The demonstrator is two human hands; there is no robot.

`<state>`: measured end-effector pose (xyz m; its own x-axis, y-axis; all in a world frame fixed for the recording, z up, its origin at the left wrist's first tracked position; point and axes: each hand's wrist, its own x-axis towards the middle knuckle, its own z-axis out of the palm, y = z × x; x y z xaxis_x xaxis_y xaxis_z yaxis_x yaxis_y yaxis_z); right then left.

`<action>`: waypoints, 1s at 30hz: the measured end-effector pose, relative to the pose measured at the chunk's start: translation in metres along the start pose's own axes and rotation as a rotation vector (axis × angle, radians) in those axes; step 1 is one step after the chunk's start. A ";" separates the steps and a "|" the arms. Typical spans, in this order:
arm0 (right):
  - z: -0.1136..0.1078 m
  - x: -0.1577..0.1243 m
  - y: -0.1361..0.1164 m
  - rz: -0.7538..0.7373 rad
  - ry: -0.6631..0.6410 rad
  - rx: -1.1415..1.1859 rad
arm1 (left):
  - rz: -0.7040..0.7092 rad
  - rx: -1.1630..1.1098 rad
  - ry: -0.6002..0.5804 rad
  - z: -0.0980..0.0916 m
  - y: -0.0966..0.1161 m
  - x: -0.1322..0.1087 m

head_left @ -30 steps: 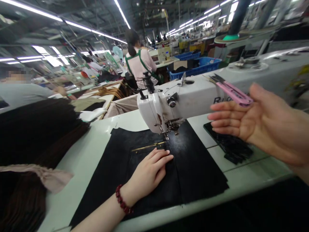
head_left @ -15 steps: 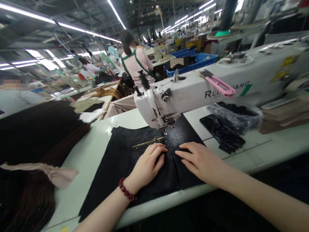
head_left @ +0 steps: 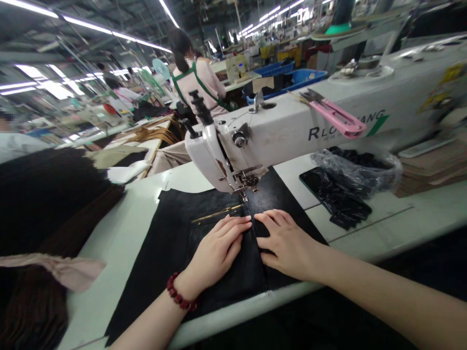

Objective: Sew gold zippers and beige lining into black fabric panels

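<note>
R hand (head_left: 288, 243) has slid in toward L hand (head_left: 215, 250) since the last frame; fingertips of both now almost meet at the center seam, w/ the head view shifted a bit too.

Both hands lie flat, palms down, fingers lightly spread, pressing on the black fabric panel (head_left: 156, 253), no pinch on anything. Panel sits under both hands on the white sewing table (head_left: 138, 204), its far end running under the presser foot (head_left: 248, 183) of the white industrial sewing machine (head_left: 277, 124), just ahead of the fingertips. Brass zipper (head_left: 217, 213) runs across the panel just above L hand's fingers. Red beaded bracelet (head_left: 178, 291) on L wrist.

Right of R hand, on the table: black small parts (head_left: 333, 197) on a dark tray, and a clear plastic bag (head_left: 359, 172) of more black pieces just past them. Pink thread snips (head_left: 337, 119) rest on the machine arm, above R hand. Left of L hand: pile of dark fabric (head_left: 47, 194) w/ a beige scrap (head_left: 54, 270) on it. Further ahead, beyond the machine, a co-worker (head_left: 199, 80) in a green-strapped apron sits by blue crates (head_left: 288, 80).
</note>
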<state>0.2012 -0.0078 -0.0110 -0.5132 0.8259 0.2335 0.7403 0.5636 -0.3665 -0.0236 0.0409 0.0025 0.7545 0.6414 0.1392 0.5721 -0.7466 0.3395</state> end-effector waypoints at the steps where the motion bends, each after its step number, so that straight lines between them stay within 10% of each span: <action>1: -0.003 -0.001 0.002 -0.022 -0.016 0.034 | 0.006 0.012 -0.007 0.000 0.000 0.000; 9: -0.034 -0.007 0.024 0.048 -0.004 0.428 | 0.012 0.048 -0.006 0.000 0.002 0.001; 20: -0.008 0.078 0.042 0.183 0.094 0.001 | 0.063 0.078 -0.008 0.000 0.004 0.000; 27: -0.040 0.029 0.038 0.233 0.170 -0.360 | 0.050 0.000 0.042 0.000 0.004 0.000; 30: -0.028 0.006 0.022 0.073 0.045 -0.153 | 0.026 -0.031 0.058 0.000 0.005 0.000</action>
<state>0.2269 0.0100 0.0072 -0.4384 0.8626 0.2523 0.8339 0.4951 -0.2437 -0.0210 0.0372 0.0039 0.7486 0.6315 0.2019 0.5416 -0.7581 0.3633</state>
